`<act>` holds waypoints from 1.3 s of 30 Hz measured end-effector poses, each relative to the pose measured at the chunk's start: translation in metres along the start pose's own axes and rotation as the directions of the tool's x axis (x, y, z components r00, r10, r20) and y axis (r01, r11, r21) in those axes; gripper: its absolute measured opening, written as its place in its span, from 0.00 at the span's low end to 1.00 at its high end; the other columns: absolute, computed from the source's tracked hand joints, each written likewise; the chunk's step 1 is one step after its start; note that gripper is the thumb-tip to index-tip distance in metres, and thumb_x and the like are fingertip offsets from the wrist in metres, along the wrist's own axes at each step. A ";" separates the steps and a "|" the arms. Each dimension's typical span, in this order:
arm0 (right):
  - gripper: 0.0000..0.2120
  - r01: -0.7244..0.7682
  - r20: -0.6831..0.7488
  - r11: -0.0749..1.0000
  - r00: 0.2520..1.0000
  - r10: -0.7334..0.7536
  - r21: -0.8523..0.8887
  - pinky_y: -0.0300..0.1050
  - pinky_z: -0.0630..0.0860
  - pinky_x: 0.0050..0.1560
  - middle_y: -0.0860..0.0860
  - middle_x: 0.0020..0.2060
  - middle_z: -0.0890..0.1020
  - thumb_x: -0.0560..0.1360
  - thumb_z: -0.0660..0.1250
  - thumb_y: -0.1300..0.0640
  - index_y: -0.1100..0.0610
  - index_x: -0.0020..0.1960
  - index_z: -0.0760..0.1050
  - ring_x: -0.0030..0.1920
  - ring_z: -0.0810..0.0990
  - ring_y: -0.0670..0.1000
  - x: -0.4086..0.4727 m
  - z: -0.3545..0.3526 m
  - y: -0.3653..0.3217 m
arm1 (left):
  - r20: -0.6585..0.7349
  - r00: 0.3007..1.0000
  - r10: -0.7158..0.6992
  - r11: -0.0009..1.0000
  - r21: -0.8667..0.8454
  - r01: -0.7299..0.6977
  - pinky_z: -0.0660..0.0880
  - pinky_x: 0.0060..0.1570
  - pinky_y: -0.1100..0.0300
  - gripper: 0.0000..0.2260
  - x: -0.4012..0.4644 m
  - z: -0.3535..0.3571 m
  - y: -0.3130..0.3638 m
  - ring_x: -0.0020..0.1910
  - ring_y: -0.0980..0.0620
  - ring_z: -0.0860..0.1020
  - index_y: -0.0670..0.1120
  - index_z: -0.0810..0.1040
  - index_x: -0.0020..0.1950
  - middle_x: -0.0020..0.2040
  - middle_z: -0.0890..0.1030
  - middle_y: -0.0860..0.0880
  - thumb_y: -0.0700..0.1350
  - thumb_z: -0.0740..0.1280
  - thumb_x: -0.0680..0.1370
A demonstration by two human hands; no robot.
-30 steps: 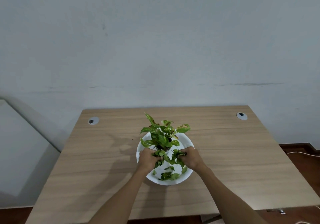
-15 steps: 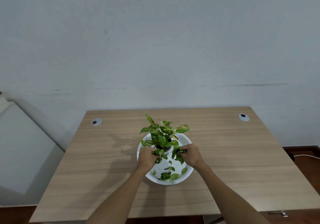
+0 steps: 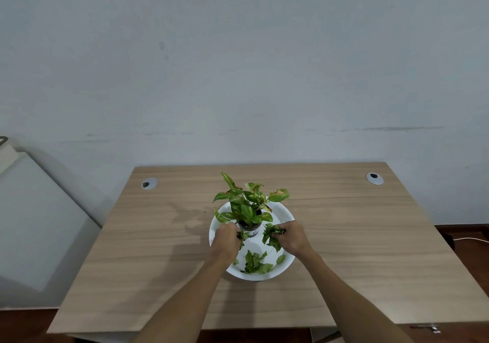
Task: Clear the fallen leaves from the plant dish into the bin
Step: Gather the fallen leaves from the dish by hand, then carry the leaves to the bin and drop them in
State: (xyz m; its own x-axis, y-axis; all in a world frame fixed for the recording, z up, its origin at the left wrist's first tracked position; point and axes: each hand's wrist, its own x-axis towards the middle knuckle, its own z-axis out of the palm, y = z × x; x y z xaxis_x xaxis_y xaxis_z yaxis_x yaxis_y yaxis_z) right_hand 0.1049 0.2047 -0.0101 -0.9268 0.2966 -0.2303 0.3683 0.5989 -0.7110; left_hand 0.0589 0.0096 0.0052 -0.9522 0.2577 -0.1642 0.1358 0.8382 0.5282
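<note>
A white round plant dish [image 3: 285, 215] sits mid-table with a small potted green plant [image 3: 247, 206] standing in its far half. Loose fallen leaves [image 3: 255, 262] lie on the dish's near side. My left hand [image 3: 226, 240] is over the dish's left part, fingers closed on a few leaves beside the pot. My right hand [image 3: 292, 236] is over the right part, closed on a bunch of leaves [image 3: 271, 235] held above the dish floor. No bin is in view.
The wooden table [image 3: 370, 250] has two grey cable grommets, one far left [image 3: 149, 183] and one far right [image 3: 374, 178]. A grey wall stands behind it. A white panel [image 3: 34, 223] leans at the left. A white cable [image 3: 471, 239] lies on the floor right.
Both hands have lifted a little with leaves gripped, and the space between them has widened; several leaves have dropped back onto the near side of the dish. The camera shifted slightly.
</note>
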 end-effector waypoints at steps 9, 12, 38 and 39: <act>0.06 0.005 0.018 1.000 1.000 -0.004 -0.025 0.43 0.80 0.42 0.53 0.36 0.87 0.72 0.69 0.62 0.57 0.41 0.85 0.38 0.84 0.50 0.000 0.008 0.001 | 0.051 0.994 -0.099 0.969 -0.223 0.108 0.66 0.26 0.73 0.04 -0.006 -0.005 -0.009 0.30 0.56 0.75 0.41 0.86 0.42 0.33 0.82 0.46 0.41 0.75 0.70; 0.06 0.006 0.029 1.000 1.000 -0.006 -0.018 0.40 0.77 0.37 0.56 0.36 0.86 0.72 0.69 0.63 0.59 0.41 0.85 0.35 0.83 0.52 -0.003 0.013 -0.004 | 0.054 0.990 -0.134 0.954 -0.264 0.143 0.75 0.35 0.62 0.05 -0.009 -0.008 -0.012 0.37 0.52 0.81 0.42 0.87 0.42 0.38 0.86 0.44 0.42 0.76 0.69; 0.19 -0.030 0.006 0.995 1.000 0.031 -0.095 0.41 0.73 0.32 0.48 0.24 0.75 0.73 0.71 0.62 0.55 0.24 0.72 0.28 0.73 0.44 -0.030 0.164 -0.156 | 0.011 0.966 -0.260 0.887 -0.393 0.243 0.76 0.37 0.59 0.13 -0.021 -0.116 -0.193 0.43 0.47 0.82 0.40 0.84 0.38 0.38 0.84 0.43 0.49 0.78 0.66; 0.17 -0.034 0.012 0.995 0.999 0.035 -0.096 0.43 0.75 0.34 0.49 0.26 0.76 0.73 0.71 0.60 0.55 0.26 0.74 0.30 0.75 0.45 -0.031 0.178 -0.170 | 0.003 0.965 -0.263 0.891 -0.382 0.244 0.78 0.40 0.57 0.13 -0.020 -0.123 -0.214 0.44 0.46 0.82 0.40 0.85 0.39 0.39 0.84 0.43 0.50 0.78 0.66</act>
State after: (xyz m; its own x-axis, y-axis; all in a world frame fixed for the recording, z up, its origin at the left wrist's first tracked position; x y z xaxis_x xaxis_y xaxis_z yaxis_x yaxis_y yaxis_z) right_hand 0.0580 -0.0383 -0.0003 -0.9142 0.3082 -0.2632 0.4046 0.6572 -0.6359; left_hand 0.0154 -0.2341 -0.0023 -0.9535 0.0295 -0.2998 -0.2161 0.6266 0.7488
